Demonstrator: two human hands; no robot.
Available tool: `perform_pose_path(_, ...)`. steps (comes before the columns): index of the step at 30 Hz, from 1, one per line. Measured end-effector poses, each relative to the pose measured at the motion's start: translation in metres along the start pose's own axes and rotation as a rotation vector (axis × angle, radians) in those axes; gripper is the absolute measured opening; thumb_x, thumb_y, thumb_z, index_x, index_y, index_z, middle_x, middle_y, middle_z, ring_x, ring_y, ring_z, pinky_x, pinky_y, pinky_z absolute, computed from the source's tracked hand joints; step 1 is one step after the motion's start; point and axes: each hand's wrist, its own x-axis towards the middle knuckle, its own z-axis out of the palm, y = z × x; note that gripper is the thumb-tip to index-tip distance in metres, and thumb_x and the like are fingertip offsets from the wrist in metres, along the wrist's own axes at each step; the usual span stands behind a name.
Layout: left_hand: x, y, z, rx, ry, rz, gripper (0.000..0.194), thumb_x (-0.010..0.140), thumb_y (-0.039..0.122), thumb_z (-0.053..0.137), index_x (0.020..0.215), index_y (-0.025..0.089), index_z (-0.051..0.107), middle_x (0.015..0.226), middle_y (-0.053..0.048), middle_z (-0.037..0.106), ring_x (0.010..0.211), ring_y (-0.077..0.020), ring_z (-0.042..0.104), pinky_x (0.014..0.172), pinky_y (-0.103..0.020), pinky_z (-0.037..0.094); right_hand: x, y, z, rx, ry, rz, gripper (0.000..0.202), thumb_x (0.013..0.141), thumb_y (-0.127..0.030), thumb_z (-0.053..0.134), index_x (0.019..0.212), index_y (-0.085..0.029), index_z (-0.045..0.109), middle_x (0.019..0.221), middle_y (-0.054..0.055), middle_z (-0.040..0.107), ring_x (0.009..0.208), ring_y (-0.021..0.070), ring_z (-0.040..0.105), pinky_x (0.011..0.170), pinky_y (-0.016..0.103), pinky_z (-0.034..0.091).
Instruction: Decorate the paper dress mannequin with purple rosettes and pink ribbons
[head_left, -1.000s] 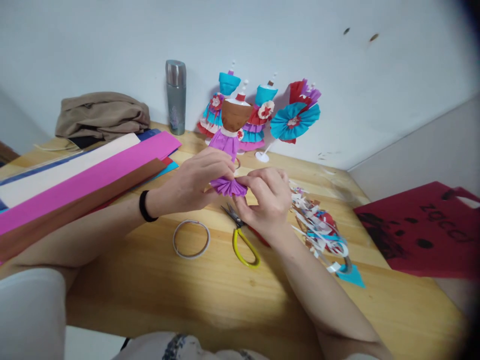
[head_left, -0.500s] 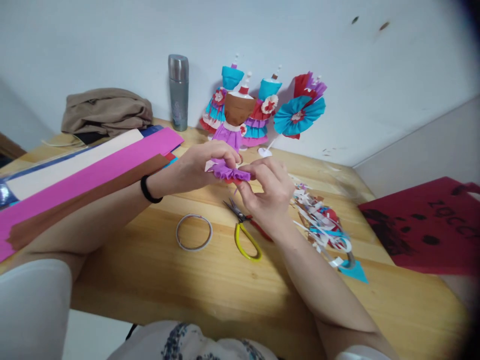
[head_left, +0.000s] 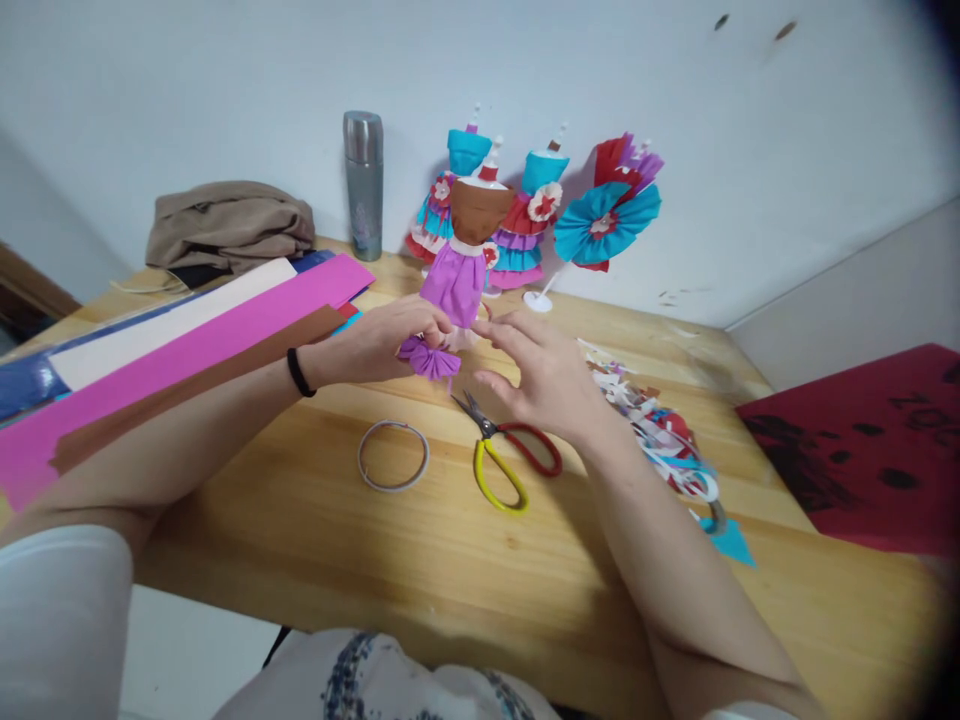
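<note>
My left hand [head_left: 397, 337] pinches a gathered purple crepe paper ruffle [head_left: 430, 360], its pleats fanning out below the fingertips. To the right, my right hand [head_left: 540, 370] is apart from the ruffle with its fingers spread and nothing in them. Just beyond both hands stands a miniature dress form in a brown top and purple skirt [head_left: 456, 280]; its lower part is partly hidden. Scissors [head_left: 491, 440] with one yellow and one red handle lie on the table below my right hand. A thin ring of wire or cord [head_left: 394, 456] lies left of them.
Behind are other paper-dressed forms [head_left: 525, 225], a form with a blue paper rosette [head_left: 607, 222] and a grey flask [head_left: 364, 190]. Paper sheets [head_left: 187, 345] and a brown cloth [head_left: 232, 225] lie left. Paper scraps [head_left: 667, 430] and a red bag [head_left: 862, 450] are right.
My right hand has let go of the purple ruffle and opened away to the right. The left hand has moved slightly left and down, still holding it. The view has shifted a little.
</note>
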Motion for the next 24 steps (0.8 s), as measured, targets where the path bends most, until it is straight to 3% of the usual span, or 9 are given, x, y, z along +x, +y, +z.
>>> perform_pose_path(8, -0.009, 0.001, 0.019, 0.022, 0.128, 0.113, 0.012, 0.087, 0.022, 0.063, 0.092, 0.021, 0.053, 0.114, -0.012, 0.066, 0.113, -0.0212, 0.061, 0.096, -0.043, 0.049, 0.003, -0.017, 0.027, 0.029, 0.025, 0.01, 0.029, 0.082, -0.021, 0.06, 0.11, -0.016, 0.059, 0.108, 0.013, 0.068, 0.101, 0.0287, 0.059, 0.084, 0.041, 0.044)
perform_pose_path(14, -0.011, -0.001, 0.028, 0.071, 0.156, 0.084, 0.007, 0.087, 0.022, 0.058, 0.094, 0.023, 0.056, 0.115, -0.008, 0.068, 0.113, -0.0187, 0.063, 0.098, -0.042, 0.051, -0.001, -0.018, 0.043, -0.007, 0.181, 0.016, 0.014, 0.086, -0.017, 0.051, 0.095, -0.018, 0.062, 0.102, 0.009, 0.07, 0.097, 0.0254, 0.06, 0.085, 0.039, 0.041)
perform_pose_path(18, -0.014, -0.001, 0.035, 0.105, 0.226, 0.061, 0.016, 0.088, 0.024, 0.056, 0.103, 0.023, 0.06, 0.113, -0.009, 0.069, 0.111, -0.02, 0.063, 0.098, -0.043, 0.051, -0.003, -0.016, 0.05, 0.022, 0.233, 0.076, 0.011, 0.086, -0.019, 0.052, 0.091, -0.02, 0.061, 0.095, 0.008, 0.071, 0.094, 0.0252, 0.061, 0.084, 0.039, 0.041)
perform_pose_path(24, -0.018, 0.002, 0.037, 0.149, 0.199, 0.019, 0.025, 0.087, 0.022, 0.055, 0.111, 0.021, 0.061, 0.12, -0.011, 0.068, 0.117, -0.0213, 0.061, 0.103, -0.045, 0.048, -0.006, -0.013, 0.057, -0.05, 0.306, 0.129, 0.011, 0.083, -0.019, 0.052, 0.091, -0.02, 0.06, 0.091, 0.008, 0.068, 0.091, 0.0262, 0.06, 0.082, 0.04, 0.04)
